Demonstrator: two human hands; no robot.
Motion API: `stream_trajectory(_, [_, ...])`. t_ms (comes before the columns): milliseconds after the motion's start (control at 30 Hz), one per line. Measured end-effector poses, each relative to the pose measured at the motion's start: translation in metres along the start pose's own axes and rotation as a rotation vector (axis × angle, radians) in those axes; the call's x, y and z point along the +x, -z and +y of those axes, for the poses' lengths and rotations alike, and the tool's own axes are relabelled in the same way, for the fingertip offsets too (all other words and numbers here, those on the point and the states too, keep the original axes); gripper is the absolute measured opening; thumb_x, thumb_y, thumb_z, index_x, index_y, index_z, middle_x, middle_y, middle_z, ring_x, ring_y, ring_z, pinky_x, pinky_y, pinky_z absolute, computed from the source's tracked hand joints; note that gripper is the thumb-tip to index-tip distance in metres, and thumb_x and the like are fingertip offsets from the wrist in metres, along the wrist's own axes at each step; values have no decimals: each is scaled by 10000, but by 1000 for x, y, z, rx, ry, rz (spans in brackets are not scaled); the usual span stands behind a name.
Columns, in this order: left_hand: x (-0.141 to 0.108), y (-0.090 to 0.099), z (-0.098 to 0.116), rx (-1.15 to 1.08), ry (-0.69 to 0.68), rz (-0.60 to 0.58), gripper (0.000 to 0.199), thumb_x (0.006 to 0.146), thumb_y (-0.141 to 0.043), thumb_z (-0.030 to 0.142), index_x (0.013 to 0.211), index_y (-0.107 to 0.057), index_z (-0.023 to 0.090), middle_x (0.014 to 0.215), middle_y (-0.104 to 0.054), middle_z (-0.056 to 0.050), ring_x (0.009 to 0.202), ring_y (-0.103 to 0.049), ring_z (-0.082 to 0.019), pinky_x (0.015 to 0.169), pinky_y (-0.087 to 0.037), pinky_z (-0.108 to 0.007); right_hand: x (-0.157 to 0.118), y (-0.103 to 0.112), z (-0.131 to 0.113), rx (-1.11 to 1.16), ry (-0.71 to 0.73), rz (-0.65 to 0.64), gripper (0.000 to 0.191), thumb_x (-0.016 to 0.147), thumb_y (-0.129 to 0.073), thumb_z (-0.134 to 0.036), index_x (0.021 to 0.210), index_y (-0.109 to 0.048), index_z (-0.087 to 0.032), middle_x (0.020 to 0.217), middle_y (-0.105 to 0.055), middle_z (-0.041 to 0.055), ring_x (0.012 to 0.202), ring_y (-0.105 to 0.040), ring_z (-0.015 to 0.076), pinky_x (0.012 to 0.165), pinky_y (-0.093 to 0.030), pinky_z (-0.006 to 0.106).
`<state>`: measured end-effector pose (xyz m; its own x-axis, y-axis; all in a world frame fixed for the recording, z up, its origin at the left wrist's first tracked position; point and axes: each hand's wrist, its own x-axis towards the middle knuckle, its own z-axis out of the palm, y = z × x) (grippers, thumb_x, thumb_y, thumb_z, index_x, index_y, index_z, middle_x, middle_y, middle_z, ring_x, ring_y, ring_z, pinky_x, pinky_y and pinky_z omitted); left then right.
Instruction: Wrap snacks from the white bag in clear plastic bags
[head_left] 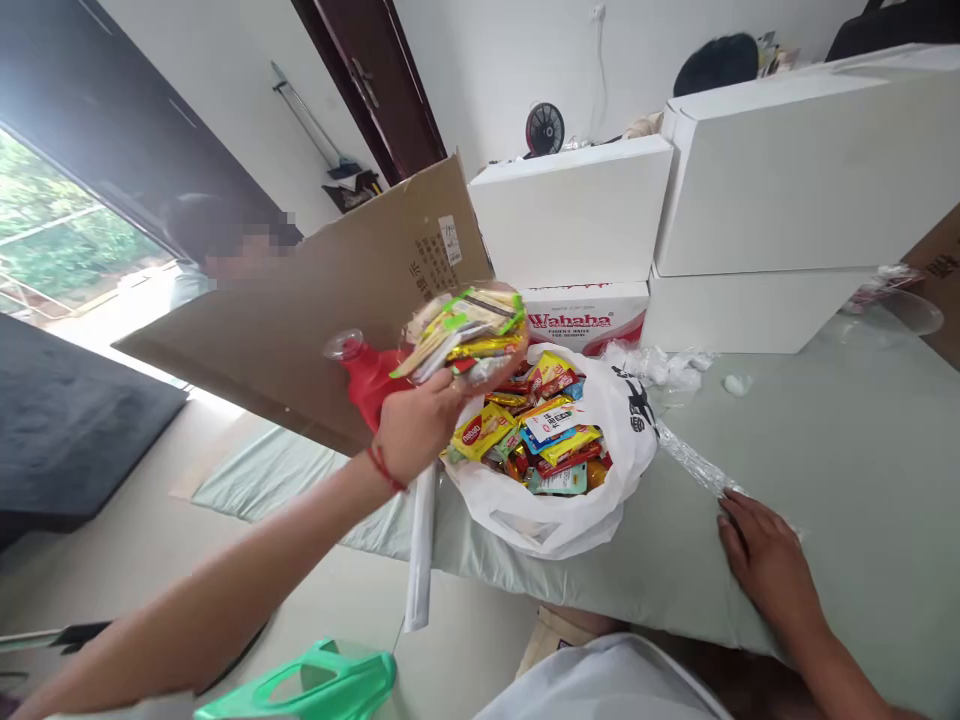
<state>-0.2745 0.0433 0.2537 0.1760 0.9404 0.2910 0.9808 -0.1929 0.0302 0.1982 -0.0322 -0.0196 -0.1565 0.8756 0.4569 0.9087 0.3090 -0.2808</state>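
Observation:
My left hand [420,425], with a red cord at the wrist, is raised above the table's near left side. Its fingers are closed on a clear container of snack packets [472,330], blurred and tilted. Just below and to the right sits a white plastic bag [555,525], its mouth wide and full of colourful snack packets [555,425]. My right hand [772,560] rests low on the table at the right, its fingertips closed on a crumpled strip of clear plastic [694,460]. A red object with a clear round top [367,375] is beside my left hand.
Behind the bag stand white boxes [570,220] and a red-and-white Wahaha carton [589,318]. A big cardboard flap [300,330] rises at the left, a person [217,245] beyond it. Crumpled clear plastic [660,365] lies on the pale green table [870,450]. A green stool [322,685] is below.

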Motion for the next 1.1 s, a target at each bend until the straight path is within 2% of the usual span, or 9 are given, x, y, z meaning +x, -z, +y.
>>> stream_trajectory(67, [-24, 19, 27, -192, -53, 55, 227, 960, -556, 320, 811, -647, 175, 793, -612, -34, 672, -549, -140, 585, -346, -244, 0, -1, 0, 1, -6, 6, 354, 999, -437, -375, 1185, -659, -171, 1272, -682, 132, 1143, -620, 319, 983, -495, 511])
stream_trajectory(133, [-40, 28, 51, -469, -21, 82, 226, 914, -645, 356, 777, -646, 176, 723, -588, -5, 608, -497, -109, 573, -349, -226, -1, -2, 1, 9, -8, 15, 348, 996, -441, -368, 1182, -663, -175, 1267, -685, 131, 1134, -625, 314, 994, -493, 512])
stream_trajectory(200, [-49, 25, 70, -787, 117, 53, 245, 851, -732, 390, 772, -651, 172, 661, -555, 21, 547, -428, -80, 527, -322, -208, -1, -4, 1, 17, -5, 31, 336, 993, -448, -356, 1174, -666, -175, 1258, -689, 131, 1122, -630, 310, 993, -497, 511])
stream_trajectory(300, [-50, 7, 86, -1289, 410, 4, 328, 776, -808, 438, 792, -637, 158, 647, -548, 39, 503, -370, -45, 462, -272, -176, -1, -6, 2, 32, -2, 60, 314, 988, -456, -333, 1156, -673, -181, 1233, -700, 131, 1104, -639, 306, 976, -509, 505])
stream_trajectory(467, [-38, -28, 84, -1884, 682, 68, 327, 792, -813, 331, 756, -538, 158, 635, -565, 73, 381, -248, 7, 361, -214, -135, -2, -6, 3, 70, -21, 73, 311, 976, -451, -293, 1152, -682, -182, 1225, -704, 135, 1109, -639, 301, 984, -516, 512])
stream_trajectory(700, [-28, -44, 64, -2122, 1001, 177, 452, 1015, -525, 244, 600, -351, 201, 363, -234, 112, 291, -200, -49, 322, -205, -171, -3, -5, 3, 106, -62, 59, 309, 966, -460, -288, 1148, -690, -192, 1227, -701, 134, 1112, -631, 308, 981, -513, 535])
stream_trajectory(867, [-11, -35, 72, -2175, 859, 254, 455, 1016, -519, 228, 609, -316, 202, 365, -214, 117, 300, -190, -45, 328, -200, -150, 10, -5, -6, 198, -62, 0, 317, 980, -458, -325, 1131, -698, -184, 1228, -700, 139, 1135, -629, 305, 1015, -505, 535])
stream_trajectory(1000, [-5, -21, 94, -2103, 459, 172, 362, 882, -723, 262, 683, -428, 198, 426, -334, 127, 318, -163, -30, 327, -187, -146, 34, 10, -25, 352, -7, -70, 331, 988, -476, -391, 1132, -708, -205, 1301, -678, 133, 1204, -622, 295, 1087, -460, 547])
stream_trajectory(1100, [-10, -8, 120, -1898, 135, 85, 275, 809, -804, 341, 800, -566, 203, 595, -543, 76, 384, -328, -28, 394, -299, -153, 51, 38, -37, 526, -107, -10, 333, 986, -498, -438, 1186, -691, -255, 1384, -630, 103, 1282, -577, 279, 1101, -459, 499])
